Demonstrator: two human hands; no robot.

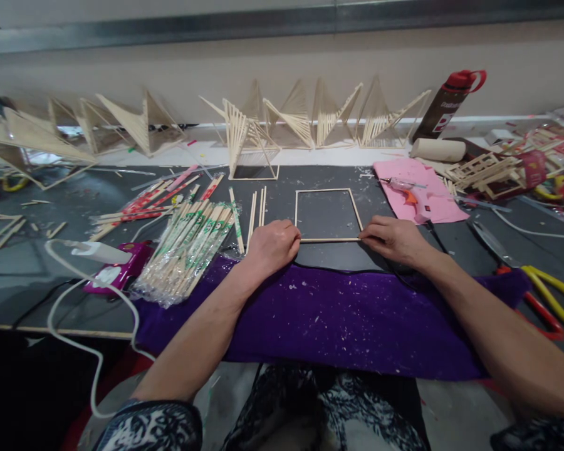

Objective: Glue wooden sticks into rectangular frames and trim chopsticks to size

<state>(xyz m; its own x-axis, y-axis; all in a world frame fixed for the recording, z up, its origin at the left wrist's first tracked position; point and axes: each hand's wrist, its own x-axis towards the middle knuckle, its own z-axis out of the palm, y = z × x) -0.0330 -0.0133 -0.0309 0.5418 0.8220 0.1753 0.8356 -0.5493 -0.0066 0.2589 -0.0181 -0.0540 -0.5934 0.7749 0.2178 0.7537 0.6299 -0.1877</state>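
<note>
A square frame of thin wooden sticks [328,190] lies flat on the dark mat [282,213]. My left hand [272,245] is curled with its fingers pinching the near left corner of the frame. My right hand [395,239] pinches the near right corner, fingers pressed together on the stick. Both forearms rest over a purple cloth [338,313] at the table's front edge. A few loose sticks [256,210] lie just left of the frame.
Wrapped chopstick bundles [188,247] and a magenta glue gun [117,263] with a white cord sit at left. Finished fan-shaped stick structures [249,134] line the back wall. At right are a pink cloth with a tool [418,194], a bottle [446,103] and yellow-handled pliers [545,294].
</note>
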